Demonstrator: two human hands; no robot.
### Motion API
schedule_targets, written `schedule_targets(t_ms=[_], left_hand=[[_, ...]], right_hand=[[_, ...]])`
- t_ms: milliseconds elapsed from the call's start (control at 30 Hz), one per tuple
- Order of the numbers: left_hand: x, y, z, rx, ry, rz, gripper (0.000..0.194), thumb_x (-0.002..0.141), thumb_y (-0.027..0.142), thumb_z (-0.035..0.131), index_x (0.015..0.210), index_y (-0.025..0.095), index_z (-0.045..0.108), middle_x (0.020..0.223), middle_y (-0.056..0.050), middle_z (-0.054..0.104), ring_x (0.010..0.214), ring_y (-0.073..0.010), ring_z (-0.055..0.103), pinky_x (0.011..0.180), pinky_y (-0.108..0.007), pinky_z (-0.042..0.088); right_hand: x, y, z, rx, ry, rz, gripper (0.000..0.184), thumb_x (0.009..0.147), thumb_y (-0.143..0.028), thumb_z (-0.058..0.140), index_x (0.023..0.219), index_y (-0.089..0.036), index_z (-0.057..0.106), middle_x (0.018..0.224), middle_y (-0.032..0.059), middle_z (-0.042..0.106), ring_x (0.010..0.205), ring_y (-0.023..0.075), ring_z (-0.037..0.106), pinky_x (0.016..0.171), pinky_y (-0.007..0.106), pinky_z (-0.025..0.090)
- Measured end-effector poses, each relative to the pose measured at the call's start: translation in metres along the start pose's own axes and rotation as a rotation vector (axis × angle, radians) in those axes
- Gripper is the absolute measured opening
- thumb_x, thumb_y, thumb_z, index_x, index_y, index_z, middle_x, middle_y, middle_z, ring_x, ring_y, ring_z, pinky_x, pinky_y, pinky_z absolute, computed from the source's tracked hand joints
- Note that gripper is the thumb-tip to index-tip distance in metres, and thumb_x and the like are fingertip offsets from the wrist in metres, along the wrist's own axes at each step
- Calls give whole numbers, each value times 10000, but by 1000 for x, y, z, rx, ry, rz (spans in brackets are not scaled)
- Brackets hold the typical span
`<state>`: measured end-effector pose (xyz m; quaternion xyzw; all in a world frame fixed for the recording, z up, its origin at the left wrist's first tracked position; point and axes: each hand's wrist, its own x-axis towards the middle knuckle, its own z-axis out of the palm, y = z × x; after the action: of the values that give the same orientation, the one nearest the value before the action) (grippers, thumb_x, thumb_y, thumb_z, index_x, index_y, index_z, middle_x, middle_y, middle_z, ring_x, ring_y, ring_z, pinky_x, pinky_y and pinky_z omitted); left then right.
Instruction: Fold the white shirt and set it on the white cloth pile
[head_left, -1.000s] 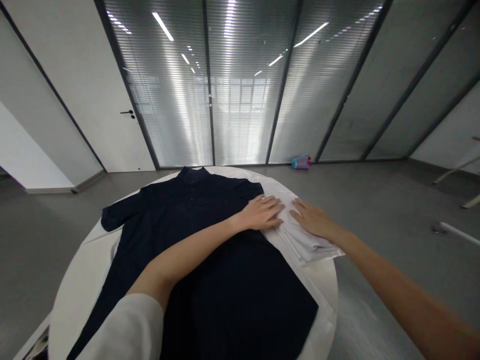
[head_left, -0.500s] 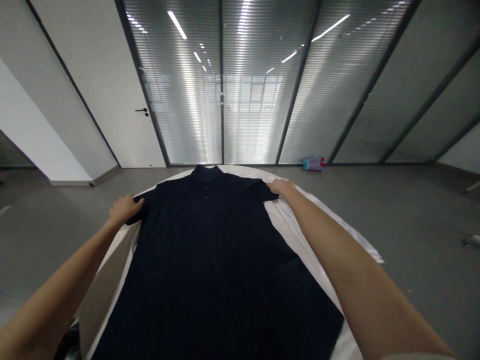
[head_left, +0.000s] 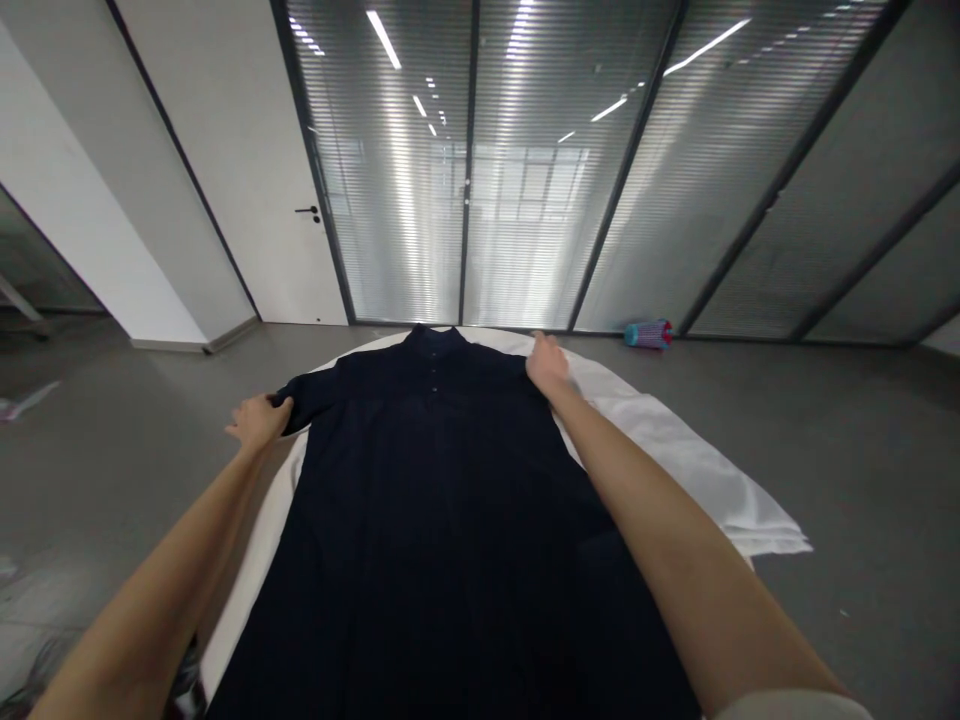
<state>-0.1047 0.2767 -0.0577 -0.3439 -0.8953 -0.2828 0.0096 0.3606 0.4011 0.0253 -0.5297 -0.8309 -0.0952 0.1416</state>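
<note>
A dark navy shirt (head_left: 450, 510) with a buttoned placket and stand-up collar lies spread on a white-covered, round-edged table (head_left: 259, 560), collar away from me. My left hand (head_left: 259, 418) is closed on the end of the shirt's left-hand short sleeve, thumb on top. At the opposite shoulder, my right hand (head_left: 547, 362) is closed on the shirt's edge by the sleeve. That sleeve is mostly hidden behind my hand and forearm. White cloth (head_left: 675, 445) lies to the right of the shirt, spreading past my right forearm.
Beyond the table stands a glass partition (head_left: 525, 250) with blinds, next to a white door (head_left: 277, 260). A blue and red bundle (head_left: 648, 335) lies on the grey floor (head_left: 840, 450) by the partition. Some dark clutter (head_left: 187, 685) shows at the lower left.
My right hand has drawn inward to the shoulder, and the right-hand sleeve no longer reaches outward. My left hand still holds its sleeve, now stretched out more. The view has shifted slightly.
</note>
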Motion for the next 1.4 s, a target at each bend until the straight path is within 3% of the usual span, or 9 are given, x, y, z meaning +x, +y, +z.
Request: schedule_targets(t_ms=[233, 367, 500, 767, 933, 1000, 1133, 1267, 1400], left_hand=[[-2, -2, -2, -149, 54, 67, 440, 873, 412, 592, 1267, 221, 542, 1042, -110, 709, 1103, -371, 638, 994, -609, 391], [-2, -5, 0, -247, 51, 142, 613, 815, 365, 656, 1381, 222, 471, 1105, -102, 659, 953, -276, 669, 880, -421, 510], [-1, -2, -3, -297, 90, 266, 529, 801, 231, 603, 1324, 197, 532, 1208, -90, 605, 982, -218, 638, 879, -323, 523], [-14, 83, -23, -168, 212, 544, 415, 848, 118, 521, 1251, 184, 596, 1249, -117, 527, 1150, -258, 582, 1018, -375, 480], [-75, 125, -3, 282, -189, 1107, 623, 938, 79, 367, 1512, 319, 414, 1436, -115, 461, 986, -242, 680, 878, -375, 532], [-99, 128, 2, 413, -282, 1213, 715, 934, 57, 366, 1562, 392, 301, 1509, -110, 415, 993, -246, 693, 860, -381, 536], [-117, 127, -7, 432, -270, 1076, 627, 979, 303, 489, 1575, 331, 297, 1488, -149, 482, 1016, -319, 702, 828, -410, 548], [-89, 134, -16, 321, -338, 969, 463, 1002, 447, 439, 1423, 287, 546, 1273, -91, 685, 1112, -324, 677, 910, -406, 534], [-58, 135, 9, 175, -364, 965, 491, 1012, 428, 400, 1434, 227, 550, 1478, -75, 551, 1387, -294, 481, 1136, -417, 383]], right_hand=[[-22, -81, 44, 123, -128, -146, 419, 1007, -175, 386, 1367, -255, 585, 1268, 82, 629, 1114, 217, 606, 947, 310, 467], [-28, -80, 51, 137, -42, -66, 452, 1044, -374, 332, 1409, -208, 541, 1347, 141, 578, 1191, 290, 541, 997, 406, 423], [-28, -64, 59, 155, -36, 28, 534, 1025, -516, 362, 1390, -193, 579, 1446, 154, 516, 1289, 337, 463, 1041, 468, 379], [-31, -64, 70, 149, -115, 33, 497, 1030, -461, 379, 1389, -189, 589, 1464, 148, 522, 1311, 334, 462, 1053, 461, 364], [-31, -63, 70, 159, -111, 27, 502, 1024, -449, 388, 1397, -174, 580, 1463, 158, 525, 1317, 335, 458, 1057, 465, 359], [-30, -62, 71, 157, -109, 26, 504, 1023, -450, 389, 1399, -175, 579, 1464, 154, 526, 1317, 335, 458, 1055, 464, 362], [-30, -62, 72, 144, -104, 26, 493, 1018, -457, 396, 1389, -197, 589, 1462, 143, 532, 1309, 332, 463, 1042, 461, 371], [-30, -62, 70, 164, -84, 34, 446, 995, -408, 437, 1329, -199, 645, 1418, 141, 573, 1268, 325, 504, 1036, 455, 371], [-28, -60, 69, 206, -51, -8, 408, 977, -349, 452, 1256, -189, 703, 1422, 117, 586, 1344, 292, 470, 1113, 442, 311]])
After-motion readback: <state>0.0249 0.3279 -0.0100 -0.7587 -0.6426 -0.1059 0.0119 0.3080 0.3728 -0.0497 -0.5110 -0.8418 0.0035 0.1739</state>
